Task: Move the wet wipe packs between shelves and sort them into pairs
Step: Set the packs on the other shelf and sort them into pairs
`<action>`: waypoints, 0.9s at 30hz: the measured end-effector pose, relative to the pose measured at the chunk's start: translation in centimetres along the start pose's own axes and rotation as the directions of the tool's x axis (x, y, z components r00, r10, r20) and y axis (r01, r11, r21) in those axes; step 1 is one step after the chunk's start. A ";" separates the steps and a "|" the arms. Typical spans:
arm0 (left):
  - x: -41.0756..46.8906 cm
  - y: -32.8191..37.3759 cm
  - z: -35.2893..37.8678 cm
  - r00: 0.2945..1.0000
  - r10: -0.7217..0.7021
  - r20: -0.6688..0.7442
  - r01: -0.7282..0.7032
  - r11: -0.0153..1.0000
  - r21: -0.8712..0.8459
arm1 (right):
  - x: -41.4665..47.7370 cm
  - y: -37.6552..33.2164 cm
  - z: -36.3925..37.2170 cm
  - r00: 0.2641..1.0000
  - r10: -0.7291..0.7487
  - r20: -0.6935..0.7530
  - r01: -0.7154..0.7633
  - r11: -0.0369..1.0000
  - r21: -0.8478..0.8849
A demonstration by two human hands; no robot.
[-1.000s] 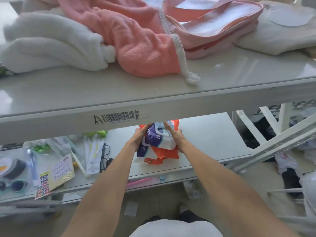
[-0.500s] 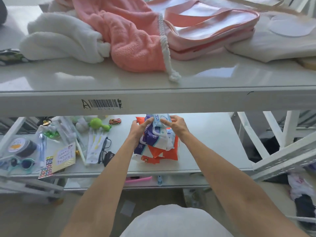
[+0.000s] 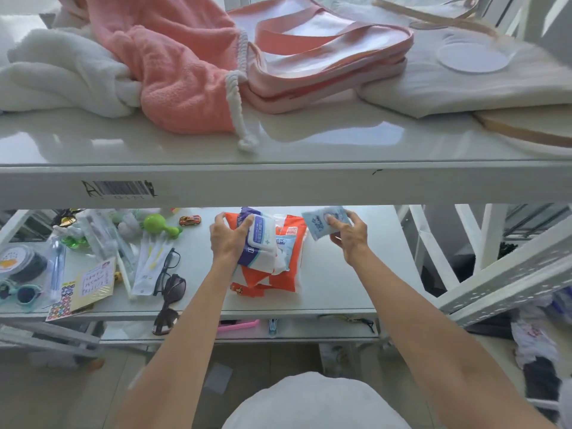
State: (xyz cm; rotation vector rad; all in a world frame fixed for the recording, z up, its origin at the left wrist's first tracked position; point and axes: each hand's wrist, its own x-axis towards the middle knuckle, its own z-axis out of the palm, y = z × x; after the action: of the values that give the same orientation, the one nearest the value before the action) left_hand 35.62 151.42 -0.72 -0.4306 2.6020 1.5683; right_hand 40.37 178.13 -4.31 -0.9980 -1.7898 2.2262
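A pile of wet wipe packs lies on the middle shelf (image 3: pixel 334 283) under the top shelf's front edge. The bottom pack is orange and white (image 3: pixel 278 274). On it rests a purple and white pack (image 3: pixel 258 246), and my left hand (image 3: pixel 227 236) grips that pack from its left side. My right hand (image 3: pixel 348 233) holds a small pale blue wipe pack (image 3: pixel 318 222) lifted clear, to the right of the pile.
The top shelf (image 3: pixel 309 150) carries white and pink towels (image 3: pixel 173 66), a pink bag (image 3: pixel 325 57) and cream cloth. Left on the middle shelf lie glasses (image 3: pixel 168 264), sunglasses (image 3: pixel 173 292), a green toy (image 3: pixel 158 224), a toy car (image 3: pixel 189 220), cards and packets. White shelf struts (image 3: pixel 495 283) stand at right.
Both hands held the pile together before. Now my right hand has pulled the small pale blue pack off to the right, while my left hand stays on the purple pack. The view has dropped lower.
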 end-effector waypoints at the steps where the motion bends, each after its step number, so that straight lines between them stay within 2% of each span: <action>1: -0.3 0.7 0.0 0.999 0.035 -0.038 -0.033 0.998 0.057 | 0.4 0.7 -1.6 0.998 0.039 -0.040 -0.042 0.996 -0.074; 3: -1.2 2.4 0.3 0.986 0.120 -0.120 -0.099 0.980 0.170 | 1.0 2.3 -4.7 0.987 0.097 -0.126 -0.127 0.959 -0.254; 6: -3.1 4.9 2.1 0.941 0.284 -0.186 -0.261 0.955 0.142 | 0.7 4.1 -8.1 0.979 0.129 -0.157 -0.189 0.860 -0.473; 8: -5.6 6.2 4.9 0.919 0.374 -0.125 -0.359 0.925 0.125 | 0.2 4.5 -9.6 0.983 0.138 -0.119 -0.181 0.792 -0.583; 10: -8.5 5.9 9.4 0.886 0.457 0.077 -0.463 0.881 0.095 | 0.2 5.0 -10.7 0.990 0.128 -0.067 -0.140 0.732 -0.666; 11: -10.0 5.1 12.1 0.869 0.434 0.236 -0.466 0.879 0.102 | 0.1 5.1 -11.0 0.994 0.101 -0.052 -0.108 0.704 -0.702; 13: -13.0 2.5 17.2 0.809 0.256 0.530 -0.408 0.893 0.191 | -0.2 5.6 -11.5 0.997 -0.013 -0.080 -0.053 0.647 -0.761; 15: -15.3 -0.5 20.7 0.748 0.124 0.652 -0.402 0.866 0.297 | -0.7 6.1 -12.2 0.980 -0.163 -0.113 0.004 0.585 -0.811; 17: -16.7 -2.8 22.6 0.720 0.040 0.692 -0.424 0.815 0.395 | -1.4 6.8 -13.1 0.979 -0.185 -0.087 0.037 0.577 -0.816; 20: -17.6 -4.2 24.0 0.699 0.053 0.713 -0.441 0.817 0.371 | -2.5 8.4 -14.5 0.997 -0.078 -0.020 0.028 0.572 -0.820; 24: -18.2 -2.8 25.1 0.666 0.056 0.744 -0.412 0.859 0.305 | -3.7 9.1 -15.7 0.980 -0.125 -0.158 -0.051 0.605 -0.795; 27: -17.8 -1.9 24.7 0.688 0.057 0.723 -0.421 0.844 0.333 | -3.3 9.0 -16.5 0.980 -0.138 -0.146 -0.049 0.540 -0.841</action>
State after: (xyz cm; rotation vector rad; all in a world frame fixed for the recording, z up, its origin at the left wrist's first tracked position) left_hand 51.16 175.83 -10.45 0.4977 2.3237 0.7963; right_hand 54.79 187.59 -12.45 -1.1903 -2.7870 1.0381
